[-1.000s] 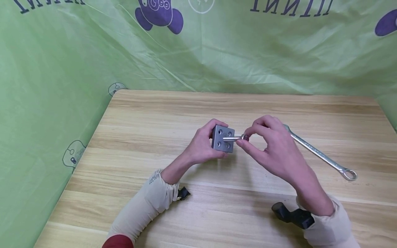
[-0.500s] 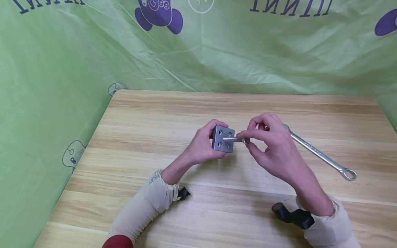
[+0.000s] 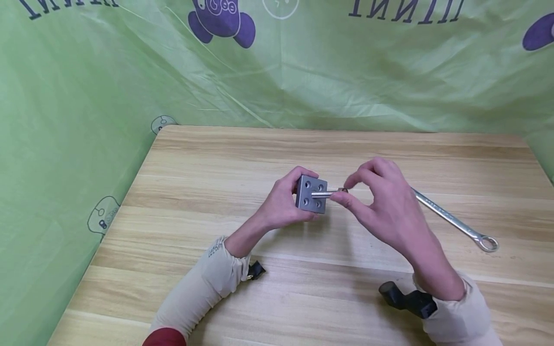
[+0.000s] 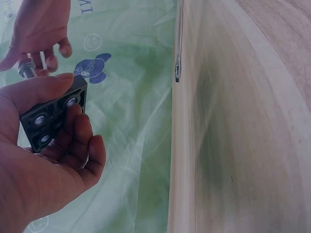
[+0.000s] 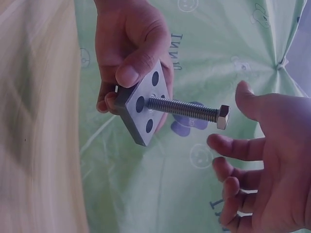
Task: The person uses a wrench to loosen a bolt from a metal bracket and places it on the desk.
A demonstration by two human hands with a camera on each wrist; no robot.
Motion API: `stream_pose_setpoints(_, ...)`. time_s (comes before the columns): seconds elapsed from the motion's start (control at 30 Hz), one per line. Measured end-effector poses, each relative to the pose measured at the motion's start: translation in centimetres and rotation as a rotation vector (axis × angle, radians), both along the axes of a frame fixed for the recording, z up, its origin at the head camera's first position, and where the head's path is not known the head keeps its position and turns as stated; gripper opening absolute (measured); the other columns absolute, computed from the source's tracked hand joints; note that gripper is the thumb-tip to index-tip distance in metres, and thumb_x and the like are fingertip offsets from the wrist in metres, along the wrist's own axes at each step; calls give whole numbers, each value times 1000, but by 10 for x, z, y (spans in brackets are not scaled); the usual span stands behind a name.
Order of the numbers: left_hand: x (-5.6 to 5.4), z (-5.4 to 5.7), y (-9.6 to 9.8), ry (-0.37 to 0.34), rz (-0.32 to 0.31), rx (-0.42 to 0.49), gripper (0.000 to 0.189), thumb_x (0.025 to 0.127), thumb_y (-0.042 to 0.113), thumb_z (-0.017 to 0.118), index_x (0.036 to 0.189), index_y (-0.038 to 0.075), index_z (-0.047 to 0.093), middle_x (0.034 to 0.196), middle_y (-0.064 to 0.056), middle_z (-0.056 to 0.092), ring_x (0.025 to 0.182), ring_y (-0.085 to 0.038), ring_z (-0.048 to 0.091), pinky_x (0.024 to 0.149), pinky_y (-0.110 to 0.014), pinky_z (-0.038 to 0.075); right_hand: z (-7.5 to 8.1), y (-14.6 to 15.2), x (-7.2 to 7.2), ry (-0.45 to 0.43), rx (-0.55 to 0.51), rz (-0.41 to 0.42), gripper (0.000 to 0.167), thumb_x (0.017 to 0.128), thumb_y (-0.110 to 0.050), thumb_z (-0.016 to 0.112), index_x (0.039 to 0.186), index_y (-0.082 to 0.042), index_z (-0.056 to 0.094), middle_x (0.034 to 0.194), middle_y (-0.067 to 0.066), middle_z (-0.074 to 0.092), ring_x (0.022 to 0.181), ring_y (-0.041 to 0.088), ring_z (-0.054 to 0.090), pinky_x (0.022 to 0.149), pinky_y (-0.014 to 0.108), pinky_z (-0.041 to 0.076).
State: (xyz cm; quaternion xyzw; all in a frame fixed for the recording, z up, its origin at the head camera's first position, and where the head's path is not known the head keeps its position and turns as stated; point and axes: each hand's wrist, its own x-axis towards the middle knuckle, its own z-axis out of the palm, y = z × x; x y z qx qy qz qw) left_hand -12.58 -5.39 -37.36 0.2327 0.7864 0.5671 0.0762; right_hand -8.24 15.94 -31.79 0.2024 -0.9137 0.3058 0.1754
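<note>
My left hand [image 3: 281, 202] grips a square grey plate [image 3: 312, 204] by its edges, thumb on one side and curled fingers on the other. Several round holes pierce the plate. A long hex-head bolt [image 5: 184, 109] stands out of the middle of the plate, its threaded shank showing and its head at the free end. Around that head hovers my right hand [image 3: 389, 206], thumb and index finger spread. The right wrist view shows a gap between the fingertips [image 5: 219, 144] and the bolt head. In the left wrist view, the plate's back [image 4: 53, 109] shows holes too.
On the wooden table [image 3: 195, 192], right of my right hand, lies a long combination wrench [image 3: 450, 218], one end hidden behind the hand. Green printed cloth [image 3: 303, 86] hangs along the table's back and left. Black wrist devices [image 3: 409, 301] sit at both sleeves.
My right thumb and finger have shifted about the bolt head, from pinching it to standing apart from it. The left hand and plate have stayed in place.
</note>
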Motion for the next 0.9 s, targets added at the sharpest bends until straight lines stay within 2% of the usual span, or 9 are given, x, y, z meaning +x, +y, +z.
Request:
stream_pose_setpoints(0.13, 0, -1, 0, 0, 3, -7, 72, 61, -7, 84, 126, 2, 54, 111, -19, 69, 83, -13, 63, 76, -22, 50, 0, 0, 1, -70, 43, -29, 20, 86, -29, 77, 76, -12, 73, 88, 4, 65, 91, 24, 53, 75, 36, 38)
stream_pose_setpoints(0.2, 0, -1, 0, -1, 2, -9, 72, 61, -7, 84, 126, 3, 54, 111, -19, 69, 83, -13, 63, 77, -22, 50, 0, -1, 1, -73, 41, -21, 21, 88, -29, 76, 74, -12, 73, 87, 3, 66, 90, 22, 53, 75, 34, 37)
stream_pose_setpoints(0.47, 0, -1, 0, -9, -10, -9, 70, 62, -7, 84, 125, 4, 55, 110, -18, 69, 81, -12, 61, 76, -22, 49, -1, -1, 1, 14, -11, 29, 14, 79, -18, 82, 73, -13, 70, 88, 5, 62, 90, 22, 53, 77, 35, 37)
stream_pose_setpoints(0.67, 0, -1, 0, -13, -15, -3, 71, 62, -8, 84, 125, 3, 54, 110, -19, 69, 82, -12, 62, 75, -22, 50, -1, 0, 1, 33, -36, 55, 11, 76, -14, 82, 79, -12, 71, 88, 5, 59, 89, 19, 51, 76, 32, 36)
stream_pose_setpoints(0.8, 0, -1, 0, -14, -13, -6, 72, 61, -8, 83, 126, 3, 54, 109, -20, 69, 82, -12, 63, 75, -22, 50, -1, 1, -1, 53, -53, 92, 15, 73, -7, 80, 87, -10, 75, 91, 5, 59, 89, 18, 50, 75, 30, 35)
stream_pose_setpoints(0.9, 0, -1, 0, -16, -7, -3, 73, 61, -8, 83, 126, 3, 54, 110, -20, 69, 83, -13, 63, 76, -22, 51, -3, 2, -2, 110, -73, 144, 20, 72, 0, 79, 90, -9, 76, 91, 6, 58, 88, 16, 48, 75, 26, 34)
